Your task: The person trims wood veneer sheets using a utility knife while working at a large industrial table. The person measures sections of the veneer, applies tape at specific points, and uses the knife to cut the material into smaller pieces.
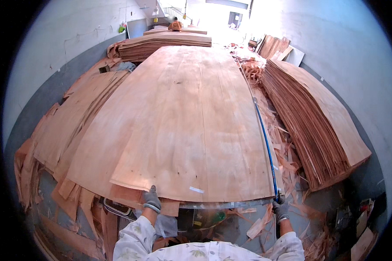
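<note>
Large pale wood veneer sheets [191,126] lie overlapped on a long worktable in front of me. My left hand [152,200], in a grey glove, grips the near edge of the upper sheet, a finger resting on its top. Along the sheets' right side runs a long blue rod [265,141]. My right hand [281,208], gloved too, is closed at the near end of this rod, beside the sheet's right corner. A small dark part there is mostly hidden by the fingers. A short whitish strip [196,189] lies on the veneer near its front edge.
Tall veneer stacks stand to the right [309,126] and far back [165,45]; a lower stack [78,117] lies left. Torn veneer scraps [261,224] litter the floor around the table. A person in orange [175,25] is at the far end. Walls flank both sides.
</note>
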Demonstrator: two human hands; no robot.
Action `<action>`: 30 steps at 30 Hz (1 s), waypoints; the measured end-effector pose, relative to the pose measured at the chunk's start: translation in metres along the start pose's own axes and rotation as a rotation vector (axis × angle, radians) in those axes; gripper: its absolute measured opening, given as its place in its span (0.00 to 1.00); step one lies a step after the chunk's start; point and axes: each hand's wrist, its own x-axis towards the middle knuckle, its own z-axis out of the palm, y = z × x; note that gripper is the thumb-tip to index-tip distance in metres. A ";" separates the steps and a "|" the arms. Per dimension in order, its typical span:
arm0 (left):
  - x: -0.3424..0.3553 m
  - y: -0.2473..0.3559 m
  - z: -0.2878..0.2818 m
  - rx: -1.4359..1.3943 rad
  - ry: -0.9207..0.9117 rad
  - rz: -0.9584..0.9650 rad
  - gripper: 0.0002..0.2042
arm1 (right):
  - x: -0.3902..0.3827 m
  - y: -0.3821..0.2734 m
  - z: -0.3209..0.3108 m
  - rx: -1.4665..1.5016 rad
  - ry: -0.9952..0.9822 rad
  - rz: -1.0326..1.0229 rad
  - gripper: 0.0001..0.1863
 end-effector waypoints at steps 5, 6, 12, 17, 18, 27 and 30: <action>-0.013 -0.024 0.020 -0.264 -0.116 -0.097 0.16 | -0.033 -0.023 0.010 0.075 -0.036 0.043 0.09; -0.021 -0.023 0.032 -0.225 -0.130 -0.099 0.16 | -0.037 -0.026 0.010 0.114 -0.047 0.064 0.09; -0.023 -0.015 0.073 -0.117 -0.130 -0.110 0.19 | -0.052 -0.066 0.050 0.148 -0.234 0.103 0.10; -0.051 -0.008 0.062 -0.280 -0.204 -0.315 0.15 | -0.059 -0.078 0.096 0.235 -0.361 0.155 0.10; -0.065 -0.008 0.063 -0.288 -0.246 -0.381 0.15 | -0.060 -0.077 0.099 0.240 -0.372 0.165 0.10; -0.136 -0.018 0.107 -0.264 -0.497 -0.695 0.15 | -0.052 -0.088 0.125 0.163 -0.463 0.152 0.10; -0.133 0.000 0.117 -0.261 -0.544 -0.702 0.19 | -0.056 -0.101 0.132 0.192 -0.483 0.132 0.10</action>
